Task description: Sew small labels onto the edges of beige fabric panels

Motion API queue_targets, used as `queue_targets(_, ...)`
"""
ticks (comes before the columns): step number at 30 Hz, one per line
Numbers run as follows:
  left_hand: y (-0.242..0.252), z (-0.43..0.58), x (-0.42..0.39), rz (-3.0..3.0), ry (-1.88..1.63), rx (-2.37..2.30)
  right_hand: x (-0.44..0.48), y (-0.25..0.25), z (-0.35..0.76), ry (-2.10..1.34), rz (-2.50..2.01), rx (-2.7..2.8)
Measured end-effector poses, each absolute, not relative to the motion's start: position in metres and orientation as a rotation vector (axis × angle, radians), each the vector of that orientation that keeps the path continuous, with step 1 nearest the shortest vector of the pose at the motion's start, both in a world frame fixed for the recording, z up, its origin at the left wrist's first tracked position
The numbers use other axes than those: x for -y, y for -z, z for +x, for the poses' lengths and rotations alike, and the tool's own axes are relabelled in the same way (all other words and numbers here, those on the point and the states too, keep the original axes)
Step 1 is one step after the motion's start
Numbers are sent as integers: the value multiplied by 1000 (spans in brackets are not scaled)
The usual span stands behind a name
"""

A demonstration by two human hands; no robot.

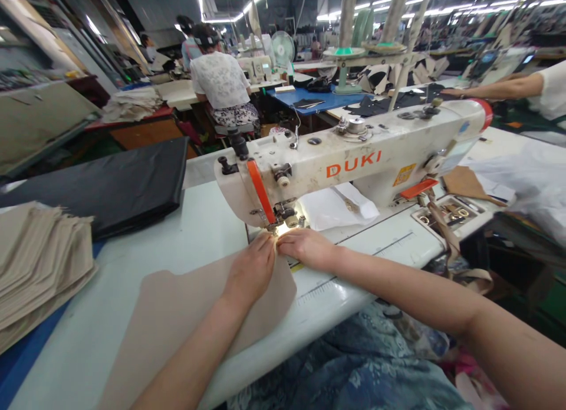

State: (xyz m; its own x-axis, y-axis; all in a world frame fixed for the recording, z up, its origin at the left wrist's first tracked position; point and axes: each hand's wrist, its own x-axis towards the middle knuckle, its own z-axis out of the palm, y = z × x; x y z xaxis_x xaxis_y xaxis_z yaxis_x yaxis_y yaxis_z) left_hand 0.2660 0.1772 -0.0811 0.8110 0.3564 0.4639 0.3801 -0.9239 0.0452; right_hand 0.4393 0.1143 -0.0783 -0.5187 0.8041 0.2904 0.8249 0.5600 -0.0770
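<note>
A beige fabric panel lies flat on the pale sewing table, its upper edge running under the needle area of a white sewing machine. My left hand is closed on the panel just left of the lit presser foot, fingertips bunched together. Close beside it on the right, my right hand has its fingers curled and pressed together at the panel's edge by the needle. The fingertips of both hands nearly meet. The stitching point itself is partly hidden by the hands and washed out by the machine's lamp.
Stacked beige fabric pieces and a folded black sheet stand at left. White paper lies under the machine arm. A tray of metal rings sits at right. Behind are a seated co-worker and another person's arm.
</note>
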Motion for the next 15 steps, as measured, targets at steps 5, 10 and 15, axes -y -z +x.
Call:
queue_targets(5, 78, 268, -177, -2941, 722, 642, -116, 78, 439, 65, -1353, 2490)
queue_targets(10, 76, 270, -177, -2934, 686, 704, -117, 78, 440, 29, -1346, 2470)
queue_targets(15, 79, 270, -179, -2931, 665, 744, -117, 79, 440, 10, -1349, 2461)
